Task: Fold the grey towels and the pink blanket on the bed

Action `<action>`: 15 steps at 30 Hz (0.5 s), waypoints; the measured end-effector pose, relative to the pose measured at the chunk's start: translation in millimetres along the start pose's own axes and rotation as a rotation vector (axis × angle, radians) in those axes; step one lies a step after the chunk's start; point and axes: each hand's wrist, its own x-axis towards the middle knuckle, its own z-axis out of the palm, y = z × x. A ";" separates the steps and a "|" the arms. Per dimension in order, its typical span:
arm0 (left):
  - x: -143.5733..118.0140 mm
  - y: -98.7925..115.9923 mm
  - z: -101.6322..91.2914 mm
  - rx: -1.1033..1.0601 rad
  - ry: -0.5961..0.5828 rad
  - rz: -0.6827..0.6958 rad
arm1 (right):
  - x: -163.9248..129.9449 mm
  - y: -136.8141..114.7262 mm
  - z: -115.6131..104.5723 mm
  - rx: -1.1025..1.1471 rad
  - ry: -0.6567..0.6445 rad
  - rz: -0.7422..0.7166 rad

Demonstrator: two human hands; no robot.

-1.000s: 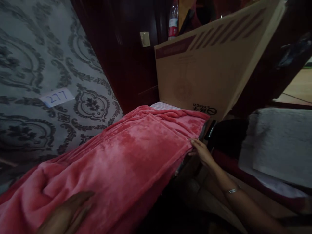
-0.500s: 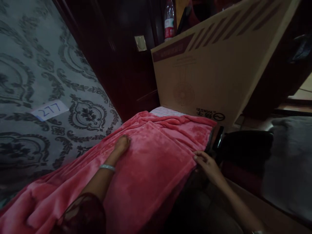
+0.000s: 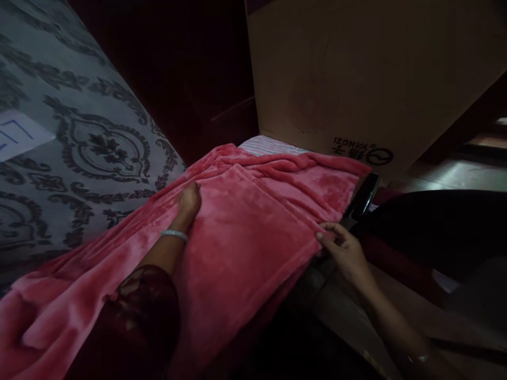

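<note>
A red plush blanket (image 3: 245,227) lies spread before me, its near part folded over in a flat layer and its left side in loose folds. My left hand (image 3: 190,199), with a pale bangle at the wrist, is closed on the blanket near the fold's left edge; its fingertips are mostly hidden. At the folded layer's right corner, my right hand (image 3: 344,248) pinches the blanket's edge between thumb and fingers.
A striped cloth (image 3: 273,146) shows beyond the blanket. Behind it stands a large cardboard box (image 3: 301,68), next to a dark red panel (image 3: 190,68). Patterned wallpaper (image 3: 106,142) bearing a paper label (image 3: 24,134) rises at left. A dark glossy edge (image 3: 366,195) is at right.
The view has tilted down and turned slightly right, so the bottle and the box's top have left the picture. Both hands stay at the blanket, with little change in its folds.
</note>
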 end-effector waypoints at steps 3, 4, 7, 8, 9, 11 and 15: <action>8.9 -5.0 6.4 0.034 -0.018 0.007 | 0.0 2.7 2.3 -0.018 0.046 -0.075; 10.9 -5.8 8.8 0.044 -0.041 0.013 | -0.4 2.8 2.8 -0.017 0.059 -0.082; 13.1 -7.3 11.3 0.054 -0.083 0.017 | -2.0 1.3 3.5 0.022 0.064 -0.049; 12.7 -8.7 9.8 0.053 -0.087 0.020 | -2.6 0.5 3.3 0.036 0.052 -0.028; 11.5 -11.4 7.3 0.052 -0.090 0.024 | -3.2 -0.2 2.9 0.048 0.041 -0.010; 6.4 -22.3 0.2 0.052 -0.102 0.039 | -4.4 -1.5 1.8 0.058 0.024 0.016; -19.7 -62.1 -11.9 0.100 -0.169 0.066 | -7.1 -2.0 -0.1 0.056 0.030 0.048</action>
